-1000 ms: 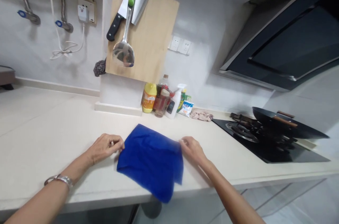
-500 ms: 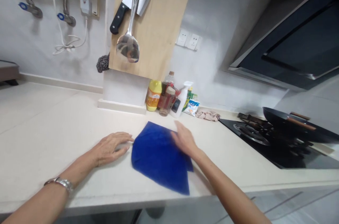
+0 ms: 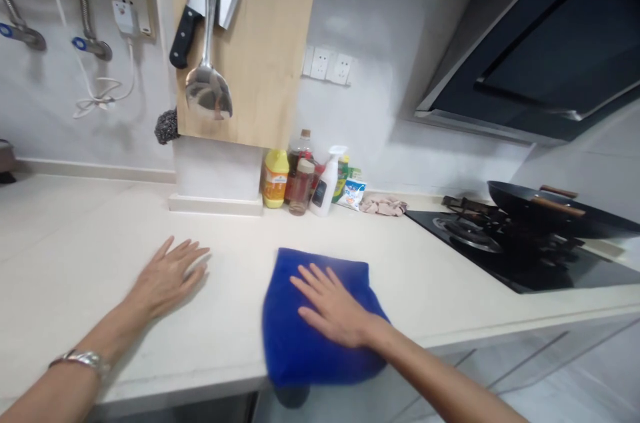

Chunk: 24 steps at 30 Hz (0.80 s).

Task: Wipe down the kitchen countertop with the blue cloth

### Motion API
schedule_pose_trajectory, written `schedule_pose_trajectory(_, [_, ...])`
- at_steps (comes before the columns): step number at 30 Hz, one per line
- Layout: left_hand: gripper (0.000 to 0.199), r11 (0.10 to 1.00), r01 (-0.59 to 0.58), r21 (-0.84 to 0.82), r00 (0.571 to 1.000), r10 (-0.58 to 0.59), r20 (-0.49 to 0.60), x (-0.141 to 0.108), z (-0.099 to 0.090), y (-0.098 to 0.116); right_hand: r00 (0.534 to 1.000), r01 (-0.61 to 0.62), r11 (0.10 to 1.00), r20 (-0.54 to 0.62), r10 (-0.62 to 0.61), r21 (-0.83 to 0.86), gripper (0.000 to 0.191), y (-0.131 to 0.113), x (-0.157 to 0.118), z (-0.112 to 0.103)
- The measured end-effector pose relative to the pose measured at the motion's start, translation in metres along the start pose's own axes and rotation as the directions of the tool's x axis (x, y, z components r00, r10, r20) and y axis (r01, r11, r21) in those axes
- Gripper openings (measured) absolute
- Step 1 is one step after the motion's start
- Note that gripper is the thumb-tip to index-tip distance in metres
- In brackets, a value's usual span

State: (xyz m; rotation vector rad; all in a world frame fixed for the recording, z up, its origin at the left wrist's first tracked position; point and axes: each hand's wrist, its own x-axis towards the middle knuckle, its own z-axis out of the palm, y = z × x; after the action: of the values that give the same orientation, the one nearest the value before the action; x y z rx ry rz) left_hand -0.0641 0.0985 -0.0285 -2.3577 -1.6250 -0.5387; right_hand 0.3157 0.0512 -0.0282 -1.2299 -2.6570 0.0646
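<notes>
A folded blue cloth lies on the pale countertop, its near edge hanging slightly over the counter's front. My right hand rests flat on top of the cloth with the fingers spread. Left of the cloth and apart from it, my left hand is on or just over the counter, fingers stretched out and holding nothing. A silver bracelet circles my left wrist.
Against the wall stand a yellow bottle, a brown-capped jar, a white spray bottle and a crumpled rag. A wok sits on the black stove at right. A cutting board hangs above.
My right hand has moved from the cloth's right edge to flat on its middle. The cloth has shifted toward the counter's front edge. My left hand has drawn away to the left.
</notes>
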Motion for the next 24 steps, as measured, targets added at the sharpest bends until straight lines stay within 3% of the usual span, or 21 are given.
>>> schedule_pose_trajectory(2, [0.056,0.996,0.078,0.041,0.997,-0.078,-0.001,-0.002,0.001,-0.008,0.995,-0.093,0.995,-0.027,0.093,-0.029,0.056,0.026,-0.026,-0.003])
schedule_pose_trajectory(5, [0.062,0.973,0.219,0.071,0.966,-0.226,0.123,-0.003,0.002,-0.011,0.962,-0.273,0.957,-0.034,0.271,-0.102,0.055,0.076,-0.061,-0.004])
schedule_pose_trajectory(8, [0.066,0.955,0.286,0.078,0.925,-0.296,0.237,-0.001,-0.001,-0.003,0.883,-0.466,0.866,-0.033,0.468,-0.182,0.058,0.127,-0.085,-0.003])
schedule_pose_trajectory(11, [0.066,0.938,0.334,0.099,0.889,-0.348,0.297,0.002,-0.006,0.006,0.785,-0.607,0.761,-0.02,0.62,-0.23,0.061,0.166,-0.09,-0.004])
schedule_pose_trajectory(15, [0.066,0.928,0.346,0.137,0.863,-0.372,0.342,0.003,-0.008,0.011,0.667,-0.727,0.646,-0.012,0.745,-0.232,0.063,0.195,-0.064,-0.006])
schedule_pose_trajectory(20, [0.065,0.931,0.35,0.104,0.869,-0.364,0.336,0.003,-0.004,0.01,0.523,-0.835,0.511,-0.008,0.852,-0.203,0.066,0.196,-0.006,-0.007])
schedule_pose_trajectory(22, [0.063,0.927,0.357,0.112,0.869,-0.374,0.325,0.004,-0.002,0.01,0.517,-0.837,0.507,0.006,0.856,-0.203,0.067,0.188,0.019,-0.005])
schedule_pose_trajectory(24, [0.063,0.923,0.366,0.12,0.864,-0.385,0.324,0.005,-0.001,0.012,0.54,-0.82,0.534,0.029,0.841,-0.206,0.067,0.174,0.045,-0.002])
